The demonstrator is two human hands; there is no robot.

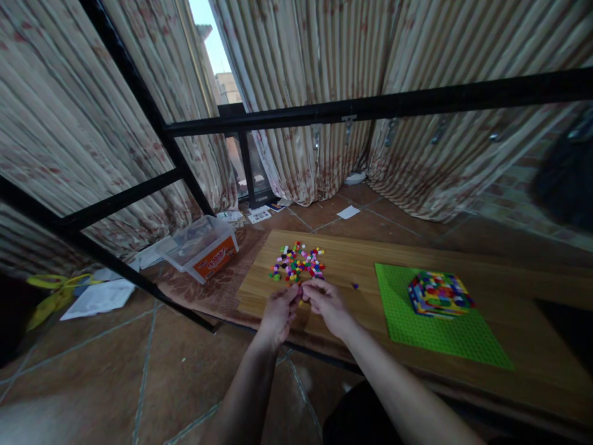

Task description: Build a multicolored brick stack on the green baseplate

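Note:
My left hand (279,310) and my right hand (328,304) meet over the near side of a loose pile of small coloured toy bricks (296,262). Both are closed in a pinch, fingertips touching around a tiny reddish toy brick (300,292), mostly hidden by the fingers. A single dark purple brick (355,286) lies apart, to the right of my right hand. Farther right, a green baseplate (398,321) carries a block-shaped build of many-coloured bricks (440,296).
The wooden board (343,253) rests on a brown patterned cloth (194,293). A clear plastic box (204,247) with an orange label stands on the left. Black metal bars (296,115) cross before the curtains. A dark flat object (567,327) lies at far right.

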